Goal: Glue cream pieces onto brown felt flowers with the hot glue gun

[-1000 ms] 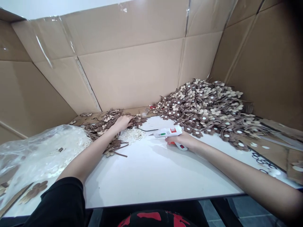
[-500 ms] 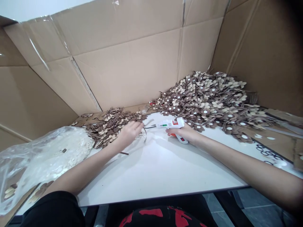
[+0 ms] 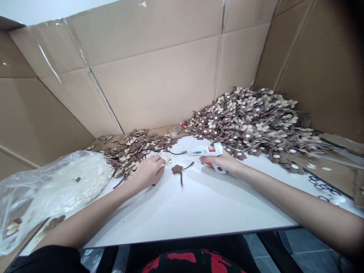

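**Q:** What do the hands hold at the white table (image 3: 199, 204)?

**A:** The right hand (image 3: 224, 162) is wrapped around the grip of a white glue gun (image 3: 206, 151), with the nozzle pointing left. The gun lies low over the table, just right of a single brown flower (image 3: 178, 169) whose strips trail onto the bare surface. The left hand (image 3: 148, 172) rests palm down just left of that flower, fingers curled, with the fingertips at a small scatter of pale discs (image 3: 167, 156). Whether it pinches a disc cannot be told.

**Q:** What is hidden or cut off?

**A:** The right hand covers most of the gun's handle. Both forearms run out of the frame at the bottom. A heap (image 3: 256, 121) of brown-and-cream flowers on the right blurs towards the edge, and a smaller pile (image 3: 133, 149) lies behind the left hand. The clear bag (image 3: 57, 185) on the left is cut off by the frame, and its pale contents are hard to make out. Cardboard (image 3: 159, 83) walls in the scene.

**Q:** Is there any writing?

**A:** The gun carries a green label and a red one, and a red switch shows on the handle. The print is too small to read.
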`<act>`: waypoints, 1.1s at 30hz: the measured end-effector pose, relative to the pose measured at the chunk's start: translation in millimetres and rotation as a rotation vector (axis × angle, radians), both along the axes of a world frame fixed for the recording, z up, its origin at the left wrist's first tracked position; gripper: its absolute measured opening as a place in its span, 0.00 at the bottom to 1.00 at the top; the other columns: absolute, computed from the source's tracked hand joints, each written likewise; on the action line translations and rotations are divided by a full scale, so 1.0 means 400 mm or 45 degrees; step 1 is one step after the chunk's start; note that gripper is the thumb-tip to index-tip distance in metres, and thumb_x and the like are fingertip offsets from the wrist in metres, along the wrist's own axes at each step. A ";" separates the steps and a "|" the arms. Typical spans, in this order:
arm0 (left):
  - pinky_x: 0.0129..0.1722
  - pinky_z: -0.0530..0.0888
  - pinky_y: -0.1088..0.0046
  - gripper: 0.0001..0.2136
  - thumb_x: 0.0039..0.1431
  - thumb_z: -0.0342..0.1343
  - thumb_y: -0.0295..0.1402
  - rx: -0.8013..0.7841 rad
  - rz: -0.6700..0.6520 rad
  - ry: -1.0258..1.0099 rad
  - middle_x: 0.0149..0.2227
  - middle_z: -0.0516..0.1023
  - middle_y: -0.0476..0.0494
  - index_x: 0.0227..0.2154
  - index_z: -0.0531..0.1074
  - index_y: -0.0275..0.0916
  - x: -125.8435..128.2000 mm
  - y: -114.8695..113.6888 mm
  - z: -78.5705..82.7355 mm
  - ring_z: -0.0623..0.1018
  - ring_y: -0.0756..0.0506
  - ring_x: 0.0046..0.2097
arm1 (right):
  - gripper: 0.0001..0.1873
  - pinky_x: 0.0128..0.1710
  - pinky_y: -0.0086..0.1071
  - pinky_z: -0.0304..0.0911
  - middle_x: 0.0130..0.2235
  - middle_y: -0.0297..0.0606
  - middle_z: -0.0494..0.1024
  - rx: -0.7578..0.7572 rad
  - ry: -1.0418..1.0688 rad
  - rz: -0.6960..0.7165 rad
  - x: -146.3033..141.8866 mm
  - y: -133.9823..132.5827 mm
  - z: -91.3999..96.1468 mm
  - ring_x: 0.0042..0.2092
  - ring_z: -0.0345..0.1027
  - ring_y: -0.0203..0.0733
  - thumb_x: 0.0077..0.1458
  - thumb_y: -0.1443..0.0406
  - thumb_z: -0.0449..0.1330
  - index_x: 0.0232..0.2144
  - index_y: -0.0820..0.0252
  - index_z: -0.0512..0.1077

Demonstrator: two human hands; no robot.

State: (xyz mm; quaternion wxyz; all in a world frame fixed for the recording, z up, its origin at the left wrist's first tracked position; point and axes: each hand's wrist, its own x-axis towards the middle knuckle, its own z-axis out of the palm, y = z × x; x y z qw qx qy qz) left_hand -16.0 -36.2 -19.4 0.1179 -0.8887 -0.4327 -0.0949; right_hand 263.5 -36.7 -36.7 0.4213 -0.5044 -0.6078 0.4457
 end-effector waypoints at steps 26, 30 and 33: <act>0.36 0.68 0.73 0.08 0.59 0.47 0.31 -0.290 -0.140 -0.604 0.33 0.74 0.44 0.31 0.71 0.37 0.011 0.041 -0.031 0.73 0.48 0.34 | 0.08 0.21 0.27 0.54 0.21 0.32 0.70 -0.093 -0.252 0.173 -0.022 -0.024 0.007 0.24 0.61 0.35 0.39 0.63 0.59 0.24 0.62 0.68; 0.37 0.69 0.74 0.07 0.59 0.47 0.30 -0.281 -0.208 -0.728 0.34 0.74 0.45 0.33 0.70 0.37 0.024 0.028 -0.049 0.73 0.49 0.35 | 0.06 0.22 0.28 0.55 0.20 0.31 0.69 -0.099 -0.269 0.167 -0.026 -0.029 0.015 0.23 0.60 0.35 0.38 0.63 0.59 0.22 0.61 0.68; 0.37 0.69 0.75 0.07 0.60 0.46 0.29 -0.263 -0.252 -0.783 0.33 0.73 0.46 0.32 0.69 0.37 0.024 0.024 -0.061 0.73 0.50 0.35 | 0.06 0.22 0.28 0.54 0.19 0.31 0.69 -0.095 -0.278 0.164 -0.031 -0.033 0.023 0.22 0.59 0.35 0.38 0.64 0.59 0.19 0.61 0.67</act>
